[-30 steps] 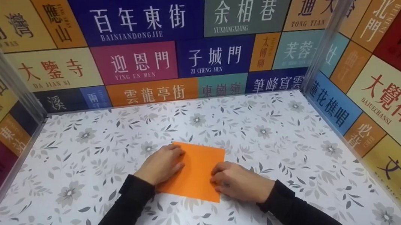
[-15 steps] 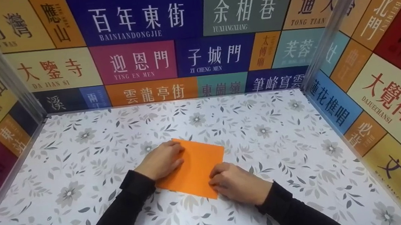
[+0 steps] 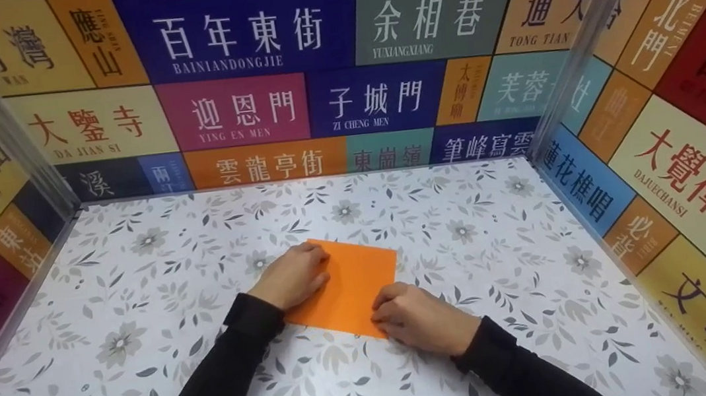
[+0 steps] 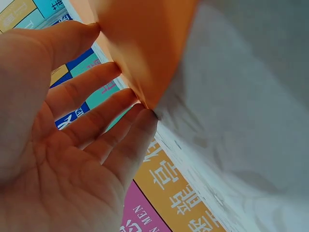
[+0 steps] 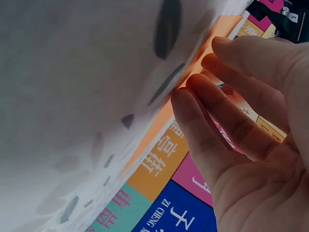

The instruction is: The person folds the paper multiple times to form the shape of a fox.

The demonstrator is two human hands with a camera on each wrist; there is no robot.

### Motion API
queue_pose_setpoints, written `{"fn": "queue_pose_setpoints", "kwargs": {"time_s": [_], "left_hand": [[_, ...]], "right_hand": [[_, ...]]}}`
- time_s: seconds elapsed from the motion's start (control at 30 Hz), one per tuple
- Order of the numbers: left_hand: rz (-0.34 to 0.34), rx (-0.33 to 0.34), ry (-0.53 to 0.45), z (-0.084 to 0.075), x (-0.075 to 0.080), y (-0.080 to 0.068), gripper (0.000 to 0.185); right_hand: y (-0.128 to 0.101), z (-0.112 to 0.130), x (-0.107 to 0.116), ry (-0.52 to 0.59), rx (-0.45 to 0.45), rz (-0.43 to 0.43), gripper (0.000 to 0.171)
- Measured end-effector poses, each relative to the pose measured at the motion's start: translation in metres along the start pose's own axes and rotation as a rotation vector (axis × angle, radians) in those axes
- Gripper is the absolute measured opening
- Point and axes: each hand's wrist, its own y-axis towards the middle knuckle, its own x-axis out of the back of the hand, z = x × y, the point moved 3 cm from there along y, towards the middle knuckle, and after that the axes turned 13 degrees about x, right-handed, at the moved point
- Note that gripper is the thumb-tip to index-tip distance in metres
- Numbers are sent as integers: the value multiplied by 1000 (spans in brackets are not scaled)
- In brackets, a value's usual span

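Note:
A square sheet of orange paper point(image 3: 352, 291) lies flat and slightly turned on the flower-patterned table. Along its left edge rests my left hand point(image 3: 290, 275), fingertips on the sheet. In the left wrist view, the fingers of that left hand point(image 4: 82, 121) are spread and touch the orange paper point(image 4: 145, 43) with their tips. My right hand point(image 3: 425, 317) touches the sheet's lower right edge with bent fingers. Seen from the right wrist, the fingertips of this right hand point(image 5: 251, 130) meet the orange paper point(image 5: 157, 126) without plainly curling round it.
White cloth with grey leaves and flowers covers the table point(image 3: 497, 235). Upright panels with coloured name blocks, such as the back panel point(image 3: 244, 57), enclose it at the back, left and right. A clear corner strip point(image 3: 582, 52) joins two panels.
The orange paper has slid slightly away from the person. My left hand has shifted a little forward and to the right with it; my right hand stays in nearly the same place.

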Motion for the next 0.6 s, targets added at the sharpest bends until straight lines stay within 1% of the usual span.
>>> {"fn": "queue_pose_setpoints", "kwargs": {"time_s": [0.2,0.43,0.6], "left_hand": [[28,21,-20,1,-2,3,37],[32,4,-44,0,0,3,38],[39,4,-51,1,-1,4,38]], "right_hand": [[1,-3,0,17,-22,13,18],[0,-9,3,-7,-40,25,17],[2,-12,4,1,-51,27,16]]}}
